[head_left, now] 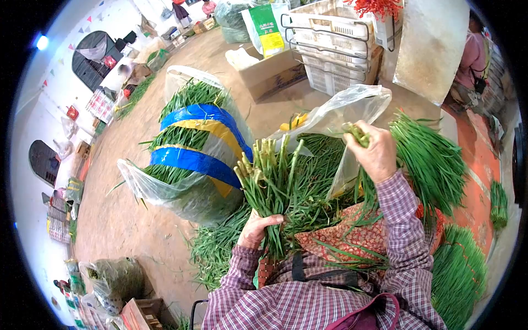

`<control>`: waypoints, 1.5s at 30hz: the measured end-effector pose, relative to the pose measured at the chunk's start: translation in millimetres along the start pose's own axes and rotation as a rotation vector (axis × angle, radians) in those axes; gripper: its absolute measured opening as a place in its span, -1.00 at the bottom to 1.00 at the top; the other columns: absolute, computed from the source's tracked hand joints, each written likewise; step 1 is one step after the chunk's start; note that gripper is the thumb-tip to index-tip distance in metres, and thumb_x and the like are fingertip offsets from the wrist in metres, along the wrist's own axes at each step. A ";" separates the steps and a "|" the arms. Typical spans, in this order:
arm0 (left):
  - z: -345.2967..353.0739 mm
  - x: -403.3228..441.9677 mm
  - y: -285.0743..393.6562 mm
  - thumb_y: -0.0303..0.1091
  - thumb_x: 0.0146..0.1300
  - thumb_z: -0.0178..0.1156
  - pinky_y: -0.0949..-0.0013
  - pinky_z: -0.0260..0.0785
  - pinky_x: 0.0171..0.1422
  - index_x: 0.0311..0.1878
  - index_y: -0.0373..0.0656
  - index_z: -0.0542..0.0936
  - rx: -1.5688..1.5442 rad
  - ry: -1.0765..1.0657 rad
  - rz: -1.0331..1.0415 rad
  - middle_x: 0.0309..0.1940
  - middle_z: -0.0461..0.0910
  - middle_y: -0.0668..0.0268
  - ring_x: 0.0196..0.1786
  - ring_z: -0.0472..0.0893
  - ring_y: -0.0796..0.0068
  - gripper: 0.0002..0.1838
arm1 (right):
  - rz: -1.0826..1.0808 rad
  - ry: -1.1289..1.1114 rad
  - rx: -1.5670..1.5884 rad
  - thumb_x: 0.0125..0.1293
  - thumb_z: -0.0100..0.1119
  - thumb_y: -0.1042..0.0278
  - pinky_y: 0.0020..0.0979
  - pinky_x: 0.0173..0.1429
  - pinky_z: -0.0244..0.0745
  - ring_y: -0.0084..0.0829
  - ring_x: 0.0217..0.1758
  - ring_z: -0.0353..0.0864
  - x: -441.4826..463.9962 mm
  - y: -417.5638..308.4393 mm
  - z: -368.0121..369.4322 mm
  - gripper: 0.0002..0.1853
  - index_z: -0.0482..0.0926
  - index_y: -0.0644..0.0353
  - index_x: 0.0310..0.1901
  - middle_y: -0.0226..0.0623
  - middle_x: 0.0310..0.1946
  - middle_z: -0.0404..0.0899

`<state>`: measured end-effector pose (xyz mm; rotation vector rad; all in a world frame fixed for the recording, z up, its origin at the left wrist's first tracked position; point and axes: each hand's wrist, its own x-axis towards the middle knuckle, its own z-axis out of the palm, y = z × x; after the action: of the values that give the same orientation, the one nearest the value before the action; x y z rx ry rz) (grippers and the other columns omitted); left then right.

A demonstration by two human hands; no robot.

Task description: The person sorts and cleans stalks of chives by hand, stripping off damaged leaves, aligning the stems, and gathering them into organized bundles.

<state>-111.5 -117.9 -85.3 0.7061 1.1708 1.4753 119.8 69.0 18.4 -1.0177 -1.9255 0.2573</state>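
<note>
Upright in my left hand (257, 226) is a thick bunch of green stalks (268, 184), its pale cut ends pointing up. My left fingers are wrapped round its lower part. Raised to the right, my right hand (375, 151) is closed on a few stalks (358, 133) whose pale ends stick out beyond the fingers. Loose green stalks (319, 176) lie between and beyond the hands, partly inside a clear plastic bag (360, 104). A patterned red cloth (346, 234) covers my lap, with some leaves on it.
A full plastic bag of greens with blue and yellow bands (198, 162) stands to the left. Green bundles (432, 159) lie at the right. Beyond are a cardboard box (272, 74) and white crates (330, 55). A person in pink (470, 55) is at far right.
</note>
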 end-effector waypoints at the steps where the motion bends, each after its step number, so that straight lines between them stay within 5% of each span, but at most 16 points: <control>1: -3.1 -0.2 0.5 -0.38 -0.13 0.35 0.35 0.41 -0.39 -0.12 -0.33 0.53 0.004 -0.013 -0.022 -0.43 0.61 0.19 -0.45 0.57 0.35 -0.56 | 0.089 -0.135 0.006 0.15 0.33 0.13 -0.46 -0.47 0.51 -0.53 -0.58 0.61 0.3 -1.8 -5.9 -0.76 0.68 0.10 -0.25 -0.35 -0.52 0.68; 4: -1.9 1.0 2.1 -0.35 -0.17 0.37 0.35 0.42 -0.37 -0.12 -0.33 0.54 -0.004 -0.050 -0.055 -0.42 0.62 0.18 -0.44 0.58 0.35 -0.52 | 0.141 -0.348 0.198 0.14 0.34 0.06 -0.43 -0.42 0.50 -0.52 -0.53 0.62 -7.9 -22.2 -12.0 -0.69 0.70 0.11 -0.21 -0.31 -0.49 0.69; 12: 17.1 2.6 -3.2 -0.32 -0.23 0.38 0.36 0.49 -0.24 0.00 -0.34 0.52 -0.033 -0.113 -0.105 -0.30 0.64 0.18 -0.35 0.62 0.35 -0.39 | 0.283 -0.415 0.882 0.26 0.27 0.26 -0.55 -0.44 0.43 -0.69 -0.53 0.49 -11.0 -37.8 17.5 -0.77 0.59 0.29 -0.23 -0.43 -0.56 0.57; 18: -2.0 18.8 -25.7 -0.42 -0.08 0.33 0.25 0.57 -0.21 0.13 -0.34 0.43 -0.437 -0.184 -0.131 -0.23 0.63 0.11 -0.30 0.65 0.22 -0.38 | 0.323 -0.187 0.808 0.23 0.27 0.14 -0.61 -0.48 0.53 -0.64 -0.52 0.57 -4.4 -26.1 -4.8 -0.75 0.63 0.15 -0.21 -0.39 -0.45 0.63; 20: -5.3 20.5 -28.0 -0.33 -0.02 0.31 0.26 0.41 -0.45 0.06 -0.35 0.44 -0.452 -0.208 -0.084 -0.41 0.57 0.11 -0.53 0.55 0.26 -0.45 | 0.333 -0.036 0.852 0.23 0.27 0.10 -0.58 -0.43 0.56 -0.66 -0.47 0.57 3.5 -5.2 -21.6 -0.72 0.61 0.13 -0.19 -0.41 -0.42 0.63; 22: -10.2 23.3 -26.7 -0.32 -0.01 0.30 0.27 0.38 -0.47 0.05 -0.37 0.45 -0.453 -0.298 -0.072 -0.40 0.59 0.09 -0.54 0.54 0.28 -0.46 | 0.354 0.025 0.763 0.24 0.27 0.10 -0.53 -0.38 0.57 -0.66 -0.44 0.57 10.4 16.9 -43.8 -0.72 0.60 0.12 -0.17 -0.41 -0.39 0.63; 24: 12.8 11.4 -17.8 -0.11 -0.03 0.25 0.38 0.34 -0.35 -0.13 -0.38 0.55 -0.189 0.125 -0.037 -0.42 0.59 0.11 -0.54 0.49 0.42 -0.49 | 0.355 0.037 0.819 0.25 0.26 0.09 -0.53 -0.34 0.57 -0.64 -0.43 0.57 10.0 21.4 -54.9 -0.71 0.58 0.13 -0.16 -0.43 -0.39 0.61; 28: -10.4 21.6 -28.9 -0.09 -0.02 0.23 0.32 0.27 -0.40 -0.44 -0.28 0.60 -0.235 -0.217 -0.022 -0.60 0.54 0.20 -0.56 0.46 0.41 -0.63 | 0.399 0.171 0.986 0.27 0.26 0.08 -0.55 -0.32 0.53 -0.62 -0.41 0.56 9.9 18.8 -63.7 -0.68 0.53 0.14 -0.13 -0.48 -0.40 0.56; 29: -21.7 23.5 -35.4 -0.27 -0.04 0.32 0.35 0.31 -0.48 -0.05 -0.31 0.50 -0.349 -0.203 -0.040 -0.44 0.57 0.18 -0.57 0.49 0.35 -0.52 | 0.440 0.226 1.038 0.28 0.24 0.08 -0.56 -0.32 0.52 -0.63 -0.41 0.56 10.4 24.8 -68.2 -0.68 0.53 0.14 -0.11 -0.48 -0.38 0.57; 32: -40.7 32.1 -31.7 -0.25 -0.04 0.31 0.36 0.35 -0.46 -0.14 -0.33 0.50 -0.269 -0.125 -0.007 -0.49 0.54 0.19 -0.58 0.49 0.37 -0.57 | 0.518 0.300 1.108 0.29 0.22 0.05 -0.56 -0.23 0.53 -0.61 -0.34 0.57 9.0 32.0 -82.9 -0.65 0.54 0.14 -0.07 -0.44 -0.31 0.57; 36: -44.4 31.1 -5.7 -0.21 -0.01 0.30 0.38 0.37 -0.44 -0.19 -0.34 0.50 -0.072 -0.035 0.078 -0.53 0.53 0.20 -0.56 0.50 0.42 -0.59 | 0.430 0.259 0.909 0.25 0.25 -0.01 -0.47 0.01 0.51 -0.52 -0.16 0.58 5.1 62.8 -75.1 -0.54 0.53 0.15 0.03 -0.37 -0.23 0.62; 38: -37.9 28.7 -0.2 -0.16 -0.04 0.33 0.38 0.30 -0.45 -0.18 -0.33 0.51 -0.099 -0.022 0.082 -0.46 0.52 0.21 -0.56 0.47 0.39 -0.54 | 0.185 -0.035 0.554 0.25 0.24 -0.05 -0.47 -0.01 0.51 -0.53 -0.18 0.59 1.4 40.9 -60.3 -0.52 0.53 0.13 0.05 -0.36 -0.22 0.64; 45: 1.5 32.3 5.9 -0.10 -0.08 0.39 0.39 0.35 -0.46 -0.12 -0.30 0.48 -0.103 -0.271 0.084 -0.50 0.53 0.14 -0.55 0.51 0.40 -0.45 | 0.340 -0.325 1.009 0.32 0.16 0.08 -0.47 -0.22 0.60 -0.55 -0.29 0.62 -7.3 -2.6 -17.8 -0.65 0.51 0.22 -0.10 -0.31 -0.31 0.64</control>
<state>-120.5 -86.3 -84.4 0.8633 0.8619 1.4460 134.3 58.1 25.2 -0.5980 -1.5264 1.4849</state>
